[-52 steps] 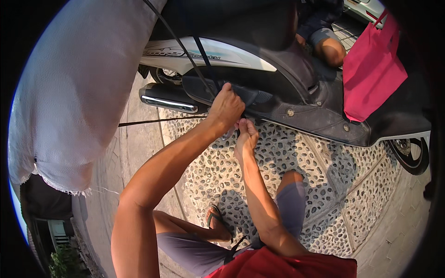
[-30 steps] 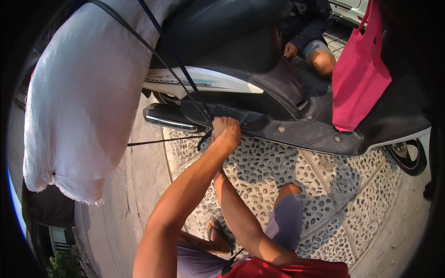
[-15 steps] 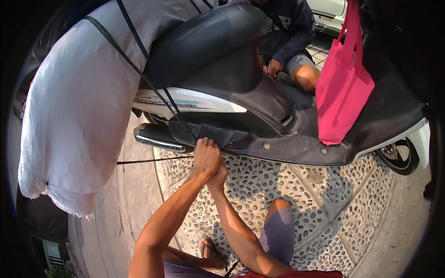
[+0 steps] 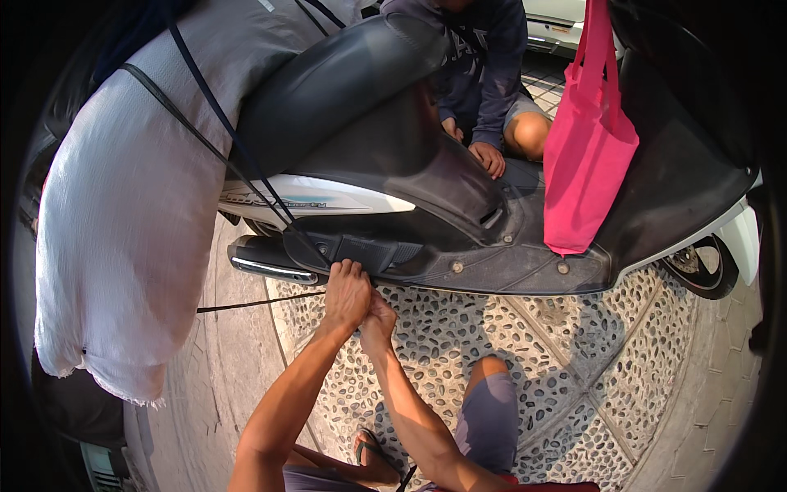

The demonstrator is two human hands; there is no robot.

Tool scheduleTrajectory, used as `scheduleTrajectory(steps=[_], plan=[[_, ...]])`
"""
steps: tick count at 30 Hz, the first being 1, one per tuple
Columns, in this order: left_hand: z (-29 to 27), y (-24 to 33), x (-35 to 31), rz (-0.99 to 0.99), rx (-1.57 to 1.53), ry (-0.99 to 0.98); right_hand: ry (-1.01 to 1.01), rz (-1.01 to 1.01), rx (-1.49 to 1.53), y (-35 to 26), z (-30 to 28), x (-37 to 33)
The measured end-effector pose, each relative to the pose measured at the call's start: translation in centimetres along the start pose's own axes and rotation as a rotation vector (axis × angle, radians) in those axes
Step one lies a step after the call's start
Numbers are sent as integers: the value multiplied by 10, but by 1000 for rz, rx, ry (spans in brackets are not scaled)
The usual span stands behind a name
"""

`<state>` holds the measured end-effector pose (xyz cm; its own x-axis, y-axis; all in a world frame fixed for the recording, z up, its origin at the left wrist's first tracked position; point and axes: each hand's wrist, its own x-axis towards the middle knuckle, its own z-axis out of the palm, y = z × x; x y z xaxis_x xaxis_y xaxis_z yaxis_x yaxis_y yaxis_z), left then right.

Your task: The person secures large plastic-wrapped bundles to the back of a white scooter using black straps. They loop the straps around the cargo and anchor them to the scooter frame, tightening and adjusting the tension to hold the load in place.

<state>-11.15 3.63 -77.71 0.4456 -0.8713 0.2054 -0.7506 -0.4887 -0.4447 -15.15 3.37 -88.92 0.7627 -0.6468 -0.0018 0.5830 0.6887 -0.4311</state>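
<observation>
Left hand (image 4: 348,297) has dropped from over the scooter's footrest (image 4: 369,243), where it was in the earliest frame, to the footrest's lower edge. Co-worker's hand (image 4: 489,160) has come down to the far edge of the footboard (image 4: 525,264). Left fist closed around dark straps (image 4: 307,239), fingers curled, knuckles up. Right hand (image 4: 378,325) just beside and slightly below, touching the left; its fingers are turned in and mostly hidden, so cannot tell whether it pinches anything. Straps run taut from the white sack (image 4: 123,221) and meet above the left fist. Thin dark cord (image 4: 262,302) stretches from the sack's near side toward the hands; its end is hidden. Sack bulges over the rear end of the scooter seat (image 4: 336,90), hanging down on the near side. Pink bag (image 4: 586,180) upright toward the front end of the footboard. Pebbled pavement (image 4: 541,353) below.
</observation>
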Motion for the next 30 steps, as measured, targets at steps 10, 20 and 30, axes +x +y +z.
scheduleTrajectory(steps=[10,20,30], plan=[[-1,3,0,-29,7,-13,79,107,91,6,-5,1],[-1,-2,-2,25,-21,25,121,55,158,0,5,-3],[-1,-3,-1,26,-43,58,115,145,154,0,-1,-1]])
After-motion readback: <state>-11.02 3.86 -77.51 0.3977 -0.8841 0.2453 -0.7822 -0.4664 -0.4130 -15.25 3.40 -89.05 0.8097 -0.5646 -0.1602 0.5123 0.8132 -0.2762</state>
